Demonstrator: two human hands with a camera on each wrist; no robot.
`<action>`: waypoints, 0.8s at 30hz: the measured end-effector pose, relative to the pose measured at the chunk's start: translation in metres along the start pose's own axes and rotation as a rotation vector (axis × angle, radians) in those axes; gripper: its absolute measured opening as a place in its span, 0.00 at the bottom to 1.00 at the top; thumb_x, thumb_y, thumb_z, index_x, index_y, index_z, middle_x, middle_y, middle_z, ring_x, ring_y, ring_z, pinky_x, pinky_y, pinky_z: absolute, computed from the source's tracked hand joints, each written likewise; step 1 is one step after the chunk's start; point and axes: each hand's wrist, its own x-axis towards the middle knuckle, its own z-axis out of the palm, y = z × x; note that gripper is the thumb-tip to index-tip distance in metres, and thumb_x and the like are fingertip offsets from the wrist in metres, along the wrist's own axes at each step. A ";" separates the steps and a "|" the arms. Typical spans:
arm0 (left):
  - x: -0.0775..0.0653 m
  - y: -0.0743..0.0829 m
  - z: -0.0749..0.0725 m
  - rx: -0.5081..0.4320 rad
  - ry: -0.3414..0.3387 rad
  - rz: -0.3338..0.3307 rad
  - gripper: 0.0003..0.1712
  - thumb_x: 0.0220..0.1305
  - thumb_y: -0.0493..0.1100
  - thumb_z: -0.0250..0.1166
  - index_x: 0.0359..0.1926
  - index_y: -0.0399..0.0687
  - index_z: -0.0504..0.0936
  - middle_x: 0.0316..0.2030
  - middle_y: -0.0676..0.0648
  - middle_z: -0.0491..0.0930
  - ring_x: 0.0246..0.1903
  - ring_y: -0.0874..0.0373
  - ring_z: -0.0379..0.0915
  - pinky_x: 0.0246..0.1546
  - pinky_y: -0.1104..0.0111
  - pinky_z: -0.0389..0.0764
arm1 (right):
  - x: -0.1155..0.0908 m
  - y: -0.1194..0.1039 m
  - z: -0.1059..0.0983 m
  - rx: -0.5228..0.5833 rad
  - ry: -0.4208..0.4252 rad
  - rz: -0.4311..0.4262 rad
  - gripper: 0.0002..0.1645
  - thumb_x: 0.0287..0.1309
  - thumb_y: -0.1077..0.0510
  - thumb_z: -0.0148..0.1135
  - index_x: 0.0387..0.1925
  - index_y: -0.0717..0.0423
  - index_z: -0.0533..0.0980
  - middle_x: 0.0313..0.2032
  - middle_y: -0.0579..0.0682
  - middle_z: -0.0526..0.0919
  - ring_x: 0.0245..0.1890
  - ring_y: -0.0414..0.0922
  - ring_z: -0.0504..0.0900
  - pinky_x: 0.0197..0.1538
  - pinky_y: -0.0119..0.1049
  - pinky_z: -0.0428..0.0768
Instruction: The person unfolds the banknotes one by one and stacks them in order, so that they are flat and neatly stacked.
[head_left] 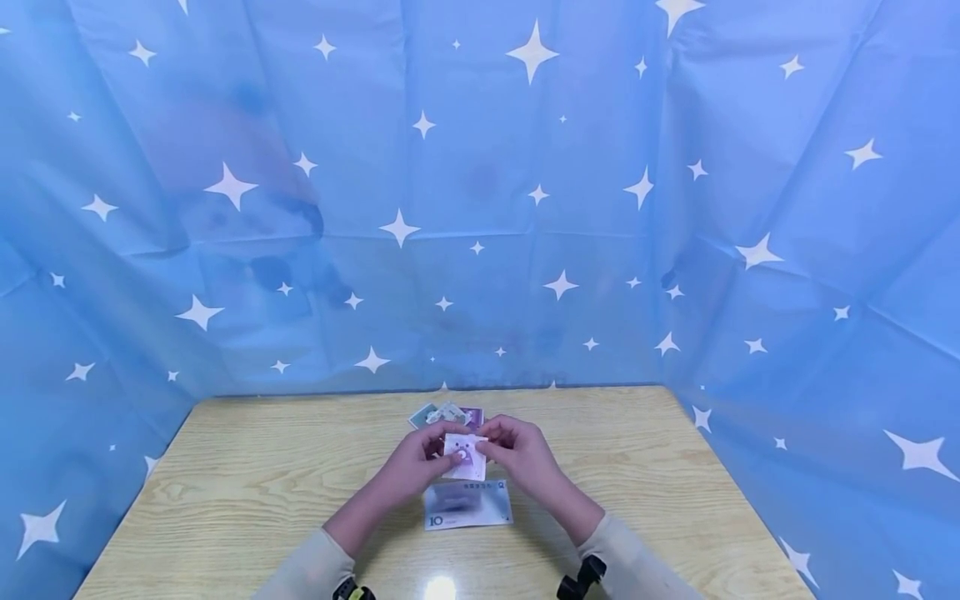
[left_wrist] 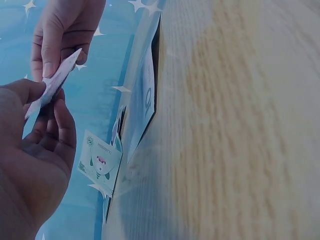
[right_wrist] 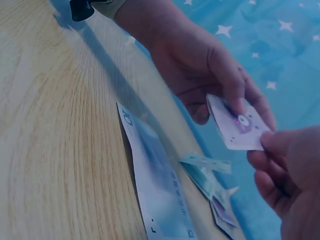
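A small purple-and-white printed packet is held up between both hands, above the table. My left hand pinches its left side, thumb on the printed face. At its upper right edge my right hand pinches it between thumb and fingers. Below the hands a bluish banknote marked 10 lies on the table, its edge lifted a little off the wood in the right wrist view. Behind the hands lie several green and purple packets, partly overlapping; one green packet shows a cartoon figure.
The wood-grain table reaches back to a blue curtain with white stars. Black bands sit on both wrists, over light sleeves. A bright light reflection lies near the table's front edge.
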 end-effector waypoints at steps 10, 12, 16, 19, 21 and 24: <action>-0.004 -0.001 -0.002 0.018 -0.011 0.017 0.24 0.74 0.42 0.75 0.68 0.56 0.85 0.38 0.47 0.76 0.36 0.54 0.74 0.36 0.69 0.82 | -0.002 -0.006 -0.002 -0.017 -0.007 -0.023 0.04 0.73 0.64 0.73 0.41 0.53 0.85 0.33 0.48 0.89 0.39 0.71 0.85 0.38 0.41 0.87; -0.005 -0.001 -0.003 0.023 -0.015 0.040 0.25 0.74 0.42 0.75 0.69 0.57 0.84 0.43 0.48 0.79 0.41 0.51 0.78 0.41 0.67 0.86 | -0.002 -0.008 -0.003 -0.021 -0.004 -0.029 0.04 0.73 0.64 0.73 0.41 0.53 0.85 0.33 0.48 0.89 0.38 0.71 0.85 0.38 0.46 0.89; -0.005 -0.002 -0.005 0.026 -0.025 0.107 0.25 0.75 0.41 0.74 0.69 0.56 0.84 0.55 0.50 0.83 0.50 0.49 0.80 0.50 0.62 0.88 | -0.002 -0.011 -0.005 -0.026 0.004 -0.037 0.02 0.73 0.64 0.73 0.42 0.56 0.84 0.34 0.50 0.88 0.35 0.67 0.85 0.39 0.50 0.89; -0.004 -0.001 -0.006 0.035 -0.024 0.138 0.22 0.74 0.41 0.74 0.66 0.57 0.86 0.58 0.51 0.83 0.51 0.50 0.80 0.51 0.61 0.88 | -0.002 -0.012 -0.006 -0.022 0.010 -0.028 0.02 0.73 0.64 0.72 0.41 0.57 0.84 0.36 0.51 0.87 0.34 0.64 0.86 0.40 0.49 0.90; -0.004 0.000 -0.007 0.043 -0.021 0.152 0.18 0.74 0.42 0.75 0.62 0.58 0.86 0.57 0.52 0.83 0.50 0.51 0.81 0.50 0.60 0.88 | -0.003 -0.013 -0.006 -0.017 0.011 -0.024 0.03 0.73 0.64 0.72 0.41 0.58 0.84 0.36 0.52 0.86 0.33 0.61 0.86 0.39 0.47 0.90; -0.003 -0.001 -0.008 0.061 -0.012 0.153 0.14 0.73 0.42 0.76 0.55 0.60 0.87 0.54 0.54 0.83 0.51 0.52 0.80 0.50 0.61 0.88 | -0.004 -0.013 -0.007 0.003 0.003 -0.022 0.03 0.73 0.63 0.72 0.41 0.58 0.84 0.35 0.53 0.86 0.32 0.54 0.84 0.37 0.40 0.87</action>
